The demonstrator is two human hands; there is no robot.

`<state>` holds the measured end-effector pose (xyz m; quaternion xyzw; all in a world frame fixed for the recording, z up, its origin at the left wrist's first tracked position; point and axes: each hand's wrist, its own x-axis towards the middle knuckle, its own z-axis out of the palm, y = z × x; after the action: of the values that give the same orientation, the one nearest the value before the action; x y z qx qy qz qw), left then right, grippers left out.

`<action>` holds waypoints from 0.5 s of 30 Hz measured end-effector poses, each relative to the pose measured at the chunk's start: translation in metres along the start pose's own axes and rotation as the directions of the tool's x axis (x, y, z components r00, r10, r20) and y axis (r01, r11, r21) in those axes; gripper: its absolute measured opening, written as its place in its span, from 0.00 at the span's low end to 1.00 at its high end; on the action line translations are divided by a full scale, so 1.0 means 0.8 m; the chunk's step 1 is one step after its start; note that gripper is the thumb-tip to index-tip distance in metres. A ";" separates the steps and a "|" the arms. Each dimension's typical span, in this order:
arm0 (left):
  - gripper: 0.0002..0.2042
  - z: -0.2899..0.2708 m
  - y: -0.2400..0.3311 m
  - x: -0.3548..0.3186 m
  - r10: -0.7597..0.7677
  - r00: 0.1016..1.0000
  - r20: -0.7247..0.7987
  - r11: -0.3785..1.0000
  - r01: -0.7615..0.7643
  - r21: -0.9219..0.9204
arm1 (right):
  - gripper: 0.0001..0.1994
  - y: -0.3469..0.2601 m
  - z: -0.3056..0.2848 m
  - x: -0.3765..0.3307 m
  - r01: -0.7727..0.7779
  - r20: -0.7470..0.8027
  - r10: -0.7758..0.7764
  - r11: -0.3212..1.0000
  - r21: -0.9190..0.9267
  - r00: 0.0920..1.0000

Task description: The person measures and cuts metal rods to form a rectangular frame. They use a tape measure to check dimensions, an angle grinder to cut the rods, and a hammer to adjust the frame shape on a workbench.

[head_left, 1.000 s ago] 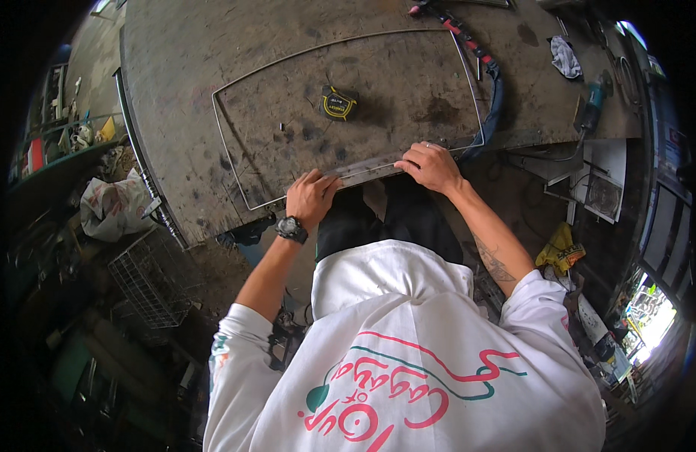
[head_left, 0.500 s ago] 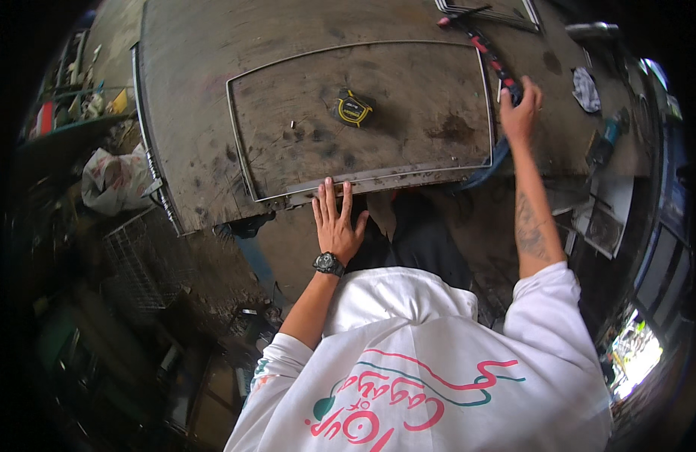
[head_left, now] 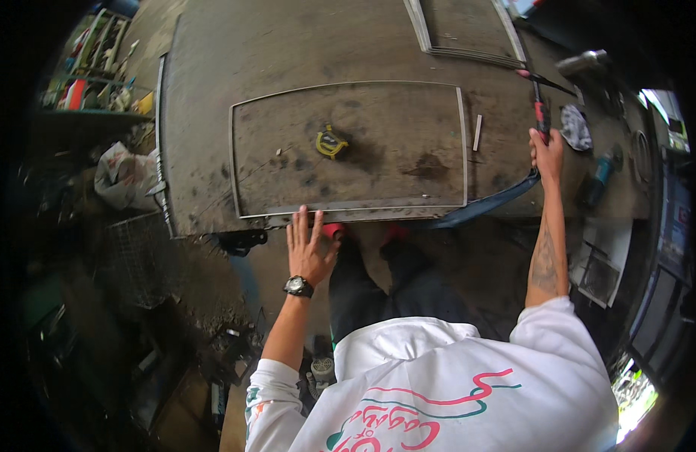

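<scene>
My right hand [head_left: 546, 151] is closed around the handle of a red and black TIG welding torch [head_left: 542, 113] at the right of the table. The torch's pink nozzle end points away from me, and its blue-sheathed cable [head_left: 491, 202] runs along the table's near edge. A thin metal frame [head_left: 348, 81], four-sided with a slightly bowed far side, lies flat on the tabletop. My left hand [head_left: 308, 245] rests fingertips on the near edge by the frame's near bar, fingers spread, holding nothing. Inside the frame sits a black and yellow tape measure [head_left: 331, 142].
A stack of similar frames [head_left: 476, 54] lies at the far right. A pale strip [head_left: 477, 132], a crumpled cloth [head_left: 575, 128] and a teal power tool [head_left: 598, 179] are to the right. A long bar clamp [head_left: 162, 135] runs along the left table edge; a white sack [head_left: 124, 177] stands beyond it.
My right hand has carried the torch rightward, away from the frame's right side, and the torch now stands straighter. My left hand stays at the near edge, slightly further left. The view has shifted.
</scene>
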<state>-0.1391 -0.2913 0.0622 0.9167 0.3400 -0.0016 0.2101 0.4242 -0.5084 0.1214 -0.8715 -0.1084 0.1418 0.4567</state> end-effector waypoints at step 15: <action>0.49 0.024 -0.005 -0.008 0.073 0.995 -0.069 0.997 -0.071 0.030 | 0.20 -0.014 -0.059 -0.328 -0.022 -0.219 0.147 0.872 0.489 0.965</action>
<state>-0.1437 -0.3004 0.0442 0.9305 0.3139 0.0333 0.1856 0.1940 -0.6220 0.1950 -0.7448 0.0270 0.0737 0.6626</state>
